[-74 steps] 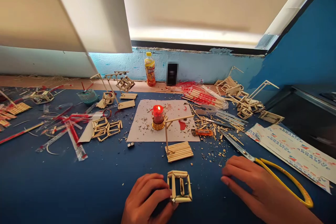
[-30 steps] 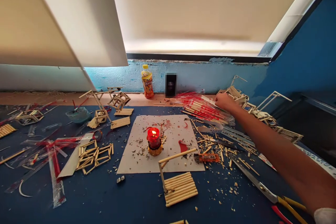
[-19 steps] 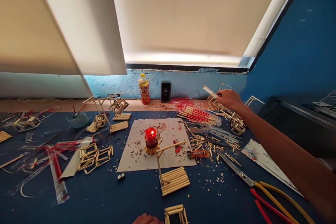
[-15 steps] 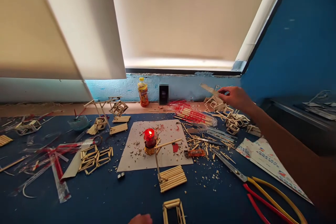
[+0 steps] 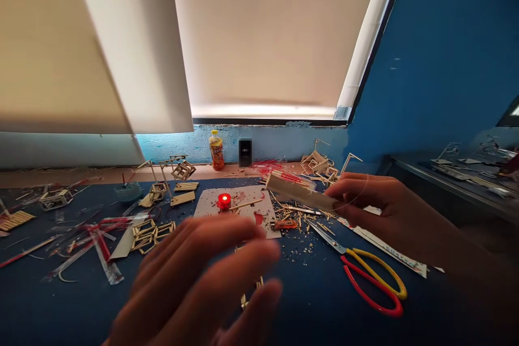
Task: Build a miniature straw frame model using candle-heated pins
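Observation:
My right hand (image 5: 381, 206) is raised over the right side of the blue table (image 5: 73, 303) and pinches a long paper-wrapped stick packet (image 5: 300, 193) by one end, so the packet points left toward the candle. My left hand (image 5: 203, 286) is lifted close to the camera, blurred, with its fingers stretched out and apart and nothing in them. It hides the small stick frame (image 5: 251, 294) below it, of which only bits show. A lit red candle (image 5: 224, 201) stands on a grey card (image 5: 243, 208) in the middle.
Yellow-and-red scissors (image 5: 365, 275) lie under my right hand. An orange lighter (image 5: 284, 224) and loose stick scraps lie beside the card. Stick frames (image 5: 150, 232) and red wrappers (image 5: 97, 232) cover the left. A drink bottle (image 5: 216, 150) stands by the wall, stick structures (image 5: 320, 165) at the back right.
My right hand came back from the far stick pile toward me with the wrapped packet in its fingers. My left hand rose from the small frame into the foreground.

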`<action>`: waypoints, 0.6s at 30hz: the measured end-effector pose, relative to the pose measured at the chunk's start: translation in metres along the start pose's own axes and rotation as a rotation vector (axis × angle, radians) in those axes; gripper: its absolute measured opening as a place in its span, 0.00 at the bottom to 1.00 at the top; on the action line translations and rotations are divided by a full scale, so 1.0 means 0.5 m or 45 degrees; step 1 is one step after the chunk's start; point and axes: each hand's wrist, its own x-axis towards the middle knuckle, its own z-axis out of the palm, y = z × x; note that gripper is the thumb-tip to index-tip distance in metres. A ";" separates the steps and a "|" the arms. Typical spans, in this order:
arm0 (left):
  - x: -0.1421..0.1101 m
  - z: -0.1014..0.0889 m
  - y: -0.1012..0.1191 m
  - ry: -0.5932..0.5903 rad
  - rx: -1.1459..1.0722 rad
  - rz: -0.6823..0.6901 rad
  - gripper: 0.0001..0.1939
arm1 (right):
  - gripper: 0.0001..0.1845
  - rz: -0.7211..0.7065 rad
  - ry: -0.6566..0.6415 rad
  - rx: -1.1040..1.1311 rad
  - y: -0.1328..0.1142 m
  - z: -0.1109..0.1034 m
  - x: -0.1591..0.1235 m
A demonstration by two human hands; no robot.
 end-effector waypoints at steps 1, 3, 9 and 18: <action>0.045 0.002 0.017 -0.104 0.020 0.122 0.12 | 0.10 -0.030 0.000 -0.045 -0.010 0.000 -0.002; 0.127 0.015 0.044 -0.339 0.005 0.290 0.12 | 0.09 -0.089 0.000 -0.097 -0.024 0.001 -0.001; 0.254 0.086 0.065 -0.748 -0.058 0.181 0.16 | 0.12 -0.242 0.028 -0.113 -0.049 0.005 0.021; 0.299 0.128 0.051 -0.778 -0.219 0.225 0.08 | 0.13 -0.116 0.148 -0.148 -0.051 -0.007 0.050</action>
